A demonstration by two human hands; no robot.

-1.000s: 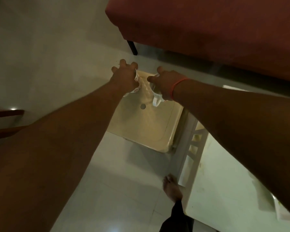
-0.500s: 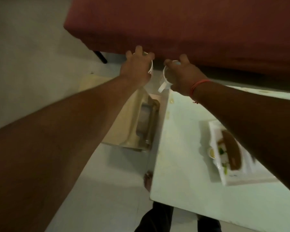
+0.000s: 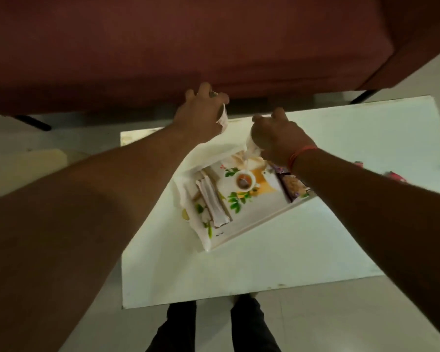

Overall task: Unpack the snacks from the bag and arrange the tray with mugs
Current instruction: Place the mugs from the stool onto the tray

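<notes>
Head view, looking down on a white rectangular table [image 3: 252,270] that stands in front of a dark red upholstered sofa [image 3: 188,47]. A white rectangular serving tray printed with a teacup and green leaves [image 3: 254,219] lies askew near the table's middle. On it are a pale wrapped packet [image 3: 212,199] at the left and a purple-brown snack packet [image 3: 294,189] at the right. A crumpled white plastic bag [image 3: 208,153] lies against the tray's far-left edge.

The left hand [image 3: 200,115] is curled around a white patterned mug [image 3: 223,119], held above the table's far edge, just beyond the tray. The right hand [image 3: 277,137] is closed around a 2nd white mug [image 3: 252,144], poised over the tray's far end; whether its base touches the tray cannot be told, as the hand covers most of it.

The step in hand appears to be setting the 2 mugs on the tray. To do it well:
- lower each mug upright onto the bare printed centre, between the 2 packets;
- keep the bases off the bag's folds, which would probably tip them;
- set the right mug 1st, since it is nearer its place;
- leave a gap between the mugs and turn the handles outward;
- release only once each base sits flat.
</notes>
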